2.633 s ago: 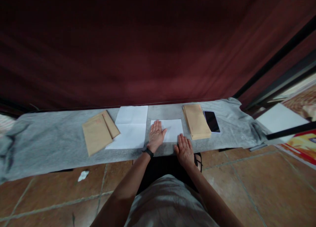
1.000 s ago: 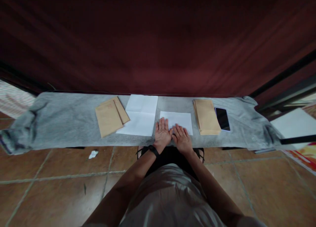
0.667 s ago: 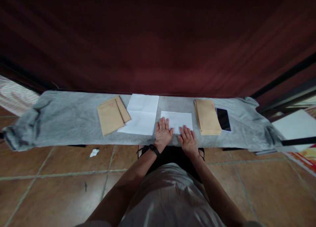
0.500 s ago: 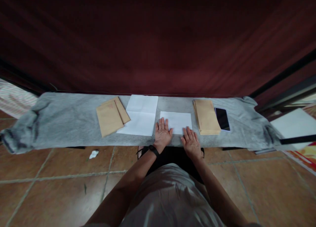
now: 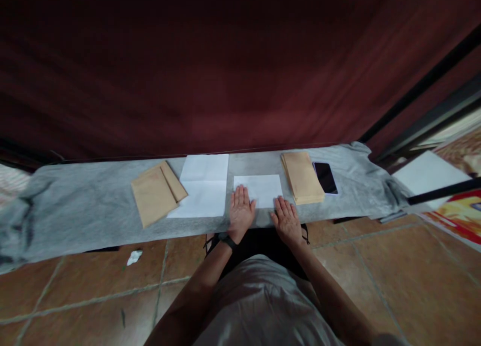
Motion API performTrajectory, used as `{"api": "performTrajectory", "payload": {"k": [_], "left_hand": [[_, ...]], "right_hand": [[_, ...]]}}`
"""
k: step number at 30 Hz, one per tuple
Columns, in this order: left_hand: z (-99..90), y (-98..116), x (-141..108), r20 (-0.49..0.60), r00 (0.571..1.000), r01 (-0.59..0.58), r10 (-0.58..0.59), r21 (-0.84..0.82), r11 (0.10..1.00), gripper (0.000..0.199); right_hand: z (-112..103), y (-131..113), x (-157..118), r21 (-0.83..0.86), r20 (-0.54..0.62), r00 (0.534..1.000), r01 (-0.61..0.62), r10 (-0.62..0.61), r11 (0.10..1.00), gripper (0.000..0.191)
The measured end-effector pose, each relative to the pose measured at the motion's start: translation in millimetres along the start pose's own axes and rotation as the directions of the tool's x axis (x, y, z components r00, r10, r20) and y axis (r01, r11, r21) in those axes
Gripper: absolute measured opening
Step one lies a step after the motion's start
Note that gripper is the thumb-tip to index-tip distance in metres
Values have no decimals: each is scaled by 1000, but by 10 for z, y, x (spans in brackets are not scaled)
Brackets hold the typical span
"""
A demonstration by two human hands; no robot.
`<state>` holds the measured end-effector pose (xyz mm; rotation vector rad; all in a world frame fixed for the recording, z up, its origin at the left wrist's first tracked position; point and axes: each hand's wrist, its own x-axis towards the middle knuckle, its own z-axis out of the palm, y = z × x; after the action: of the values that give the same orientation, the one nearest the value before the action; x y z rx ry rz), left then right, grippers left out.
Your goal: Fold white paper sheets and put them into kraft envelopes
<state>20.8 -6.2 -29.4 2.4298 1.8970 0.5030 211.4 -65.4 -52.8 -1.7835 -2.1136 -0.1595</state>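
Folded paper (image 5: 263,188) beneath both hands' fingers (image 5: 241,193)

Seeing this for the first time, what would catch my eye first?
Probably the dark red curtain filling the view behind the long grey cloth. Against that grey, the small white sheet stands out in the middle, with the left hand and right hand flat at its near edge. The brown envelopes come next: an untidy few to the left, a neater stack to the right.
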Motion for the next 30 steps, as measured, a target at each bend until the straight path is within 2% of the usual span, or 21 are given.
{"api": "performTrajectory", "payload": {"k": [4, 6, 10, 19, 22, 24, 26, 30], "left_hand": [[54, 263, -69, 73, 973, -215, 220, -63, 974, 62], [78, 373, -100, 102, 960, -255, 262, -75, 964, 63], [76, 370, -103, 125, 971, -197, 202, -49, 979, 68], [-36, -91, -110, 52, 998, -26, 26, 7, 1000, 69], [-57, -114, -124, 3, 999, 42, -42, 23, 999, 67], [-69, -55, -106, -24, 998, 66, -65, 35, 997, 67], [-69, 66, -64, -12, 1000, 14, -14, 28, 1000, 65], [-7, 350, 53, 88, 980, -175, 179, -44, 984, 62]], "right_hand": [[7, 1, -8, 0, 7, 1000, -1, 1, 1000, 56], [9, 2, -10, -7, 21, 1000, 1, -1, 1000, 54], [8, -2, -5, -9, 31, 999, -11, 12, 1000, 54], [-44, -19, 18, 25, 33, 999, -23, 22, 999, 57], [-46, -23, 20, 24, 33, 999, -23, 23, 999, 57], [-43, -27, 20, 21, 29, 999, -25, 25, 999, 57], [-39, -28, 18, 18, 23, 999, -25, 25, 1000, 56], [-27, -26, 14, 10, 11, 1000, -22, 22, 1000, 54]]}}
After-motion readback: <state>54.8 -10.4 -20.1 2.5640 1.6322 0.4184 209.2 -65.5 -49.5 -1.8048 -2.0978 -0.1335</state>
